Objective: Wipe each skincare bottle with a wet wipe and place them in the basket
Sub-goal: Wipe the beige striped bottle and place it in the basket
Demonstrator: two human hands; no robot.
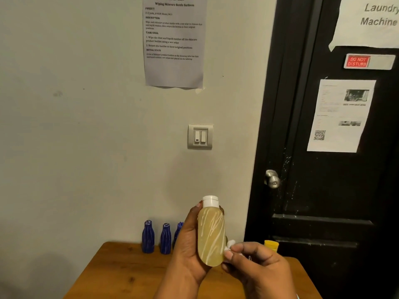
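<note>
Wooden table [121, 268] beneath; left hand [187, 244] grips bottle [211, 236].
Beside it, right hand [257, 264] pinches wipe [230, 244]; wet plastic may slip free.

One head cam, wide-angle, facing fwd at wall [86, 126] & door [323, 190]; table [121, 272] close, low in frame.

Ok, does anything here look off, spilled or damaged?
Mainly the black door: white specks are spattered beside the door knob, like dried splashes. The bottle in the left hand shows pale streaks, and the wall notice curls at its bottom corner.
</note>
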